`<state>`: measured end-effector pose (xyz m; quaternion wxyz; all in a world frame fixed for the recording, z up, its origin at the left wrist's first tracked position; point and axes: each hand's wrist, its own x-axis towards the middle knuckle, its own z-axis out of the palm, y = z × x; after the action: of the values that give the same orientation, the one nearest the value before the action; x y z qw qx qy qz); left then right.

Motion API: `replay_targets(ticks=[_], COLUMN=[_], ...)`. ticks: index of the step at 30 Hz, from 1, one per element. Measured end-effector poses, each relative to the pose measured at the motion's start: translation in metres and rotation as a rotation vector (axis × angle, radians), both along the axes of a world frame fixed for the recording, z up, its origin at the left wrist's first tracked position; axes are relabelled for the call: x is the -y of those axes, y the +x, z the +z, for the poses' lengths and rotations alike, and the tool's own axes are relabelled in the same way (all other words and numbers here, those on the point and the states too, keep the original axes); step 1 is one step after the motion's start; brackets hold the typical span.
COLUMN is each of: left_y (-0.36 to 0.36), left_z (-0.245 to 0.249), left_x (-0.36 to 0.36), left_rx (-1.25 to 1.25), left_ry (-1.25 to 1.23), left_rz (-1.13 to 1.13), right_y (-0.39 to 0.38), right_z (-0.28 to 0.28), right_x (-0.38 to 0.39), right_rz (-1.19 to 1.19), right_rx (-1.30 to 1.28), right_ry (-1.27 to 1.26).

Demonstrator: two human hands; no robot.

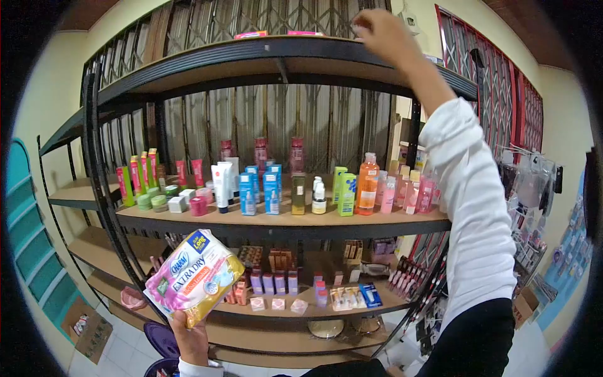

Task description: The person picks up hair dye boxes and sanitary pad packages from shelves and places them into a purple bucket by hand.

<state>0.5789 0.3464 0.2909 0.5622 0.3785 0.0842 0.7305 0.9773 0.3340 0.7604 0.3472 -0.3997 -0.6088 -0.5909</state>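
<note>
My left hand is closed on the lower edge of a pack of sanitary pads, a pink, white and gold packet lettered "Charm Extra Dry". The pack is tilted in front of the lower shelves. Up at the right end of the top shelf, my right hand is raised with its fingers bent and a little apart. Nothing shows between them. Two flat pink packs, a left one and a right one, lie on that top shelf, left of my right hand.
The middle shelf holds blue boxes, an orange bottle, jars and tubes. Small boxes stand on the shelf below. Accessories hang at right. A purple tub and a cardboard box are on the floor.
</note>
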Motion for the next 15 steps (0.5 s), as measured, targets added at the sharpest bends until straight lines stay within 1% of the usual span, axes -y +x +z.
replay_targets(ticks=[1,3,6,9,10,13,15], left_y=[0.013,0.033,0.064,0.087,0.094,0.111,0.122], left_z=[-0.001,-0.006,-0.005,-0.008,-0.008,-0.005,0.001], left_x=[-0.005,-0.016,-0.024,-0.033,-0.034,-0.039,-0.04], left_rx=[0.015,0.047,0.051,0.054,0.061,0.042,0.029], left_ry=[0.007,0.022,0.07,0.116,0.127,0.168,0.194], left_rz=[-0.011,-0.03,0.035,0.096,0.109,0.179,0.221], right_y=[0.032,0.082,0.145,0.204,0.215,0.253,0.268], right_z=[0.017,0.042,0.071,0.103,0.113,0.151,0.171], right_x=[-0.003,-0.008,-0.025,-0.05,-0.057,-0.081,-0.095], right_rz=[-0.059,-0.136,-0.296,-0.35,-0.414,-0.526,-0.454], right_rx=[0.0,-0.088,-0.103,-0.129,-0.186,-0.136,-0.202], right_ry=[0.033,0.034,0.033,-0.003,-0.078,-0.226,-0.429])
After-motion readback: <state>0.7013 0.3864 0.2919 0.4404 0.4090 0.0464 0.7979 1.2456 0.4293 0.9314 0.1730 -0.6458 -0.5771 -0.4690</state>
